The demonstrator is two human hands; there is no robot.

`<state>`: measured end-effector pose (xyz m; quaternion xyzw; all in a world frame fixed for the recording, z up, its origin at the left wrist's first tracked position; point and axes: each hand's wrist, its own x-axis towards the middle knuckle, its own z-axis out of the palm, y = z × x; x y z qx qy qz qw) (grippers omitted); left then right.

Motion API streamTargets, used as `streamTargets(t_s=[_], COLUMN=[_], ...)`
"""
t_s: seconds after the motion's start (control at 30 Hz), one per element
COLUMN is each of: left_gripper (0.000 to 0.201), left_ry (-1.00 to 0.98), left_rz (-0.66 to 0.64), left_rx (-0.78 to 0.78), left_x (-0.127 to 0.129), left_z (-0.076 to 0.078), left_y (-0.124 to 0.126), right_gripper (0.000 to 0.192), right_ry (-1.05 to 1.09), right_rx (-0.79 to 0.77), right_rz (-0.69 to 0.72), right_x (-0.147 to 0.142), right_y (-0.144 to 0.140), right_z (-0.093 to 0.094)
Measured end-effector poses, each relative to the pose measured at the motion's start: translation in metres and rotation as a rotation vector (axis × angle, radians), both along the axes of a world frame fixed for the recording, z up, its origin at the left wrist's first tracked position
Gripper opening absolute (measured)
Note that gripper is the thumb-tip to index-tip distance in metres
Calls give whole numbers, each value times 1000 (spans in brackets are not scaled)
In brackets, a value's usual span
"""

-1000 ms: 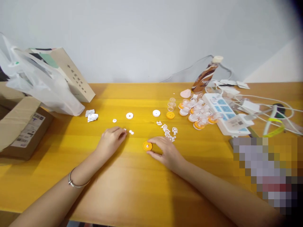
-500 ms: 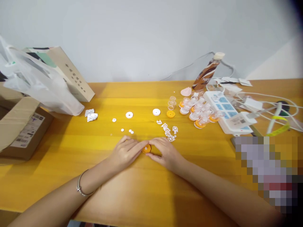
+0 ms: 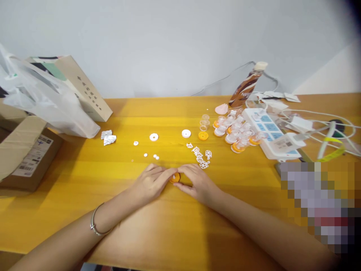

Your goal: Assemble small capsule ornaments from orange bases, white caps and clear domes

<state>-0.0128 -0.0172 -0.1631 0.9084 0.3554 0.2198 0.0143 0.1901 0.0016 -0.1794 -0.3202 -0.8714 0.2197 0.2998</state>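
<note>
Between my two hands, low over the table, is a small round orange plastic piece (image 3: 175, 178) with a pale spot at its middle. My left hand (image 3: 153, 182) is closed on its left side, the index finger stretched to its edge. My right hand (image 3: 199, 183) pinches its right side between thumb and fingers. Beyond the hands lie several small white discs (image 3: 155, 156), a white ring (image 3: 153, 137), a white round cap (image 3: 186, 133), an orange disc (image 3: 203, 135) and several white openwork plastic pieces (image 3: 199, 155).
At right, a cluster of clear-domed pieces with orange and white bases (image 3: 234, 131) sits beside a power strip (image 3: 270, 131), a drink bottle (image 3: 247, 86) and tangled cables. Foil scraps (image 3: 109, 139), a plastic bag (image 3: 56, 101) and a cardboard box (image 3: 36, 162) are at left.
My left index finger looks slightly more bent over the orange piece. Otherwise both hands and the parts on the table keep their places.
</note>
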Motion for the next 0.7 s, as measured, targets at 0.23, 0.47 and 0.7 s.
streamTargets(t_s=[0.23, 0.47, 0.7], left_gripper=[26, 21, 17], left_ry=[49, -85, -137], left_rz=[-33, -59, 336], left_rx=[-46, -162, -41], left_x=[0, -1, -36], left_z=[0, 2, 12], left_y=[-1, 1, 23], right_gripper=[19, 26, 40], right_ry=[19, 28, 54], right_rx=[-7, -24, -74], right_rz=[2, -11, -71], right_x=[0, 2, 3], right_y=[0, 2, 1], right_z=[1, -2, -1])
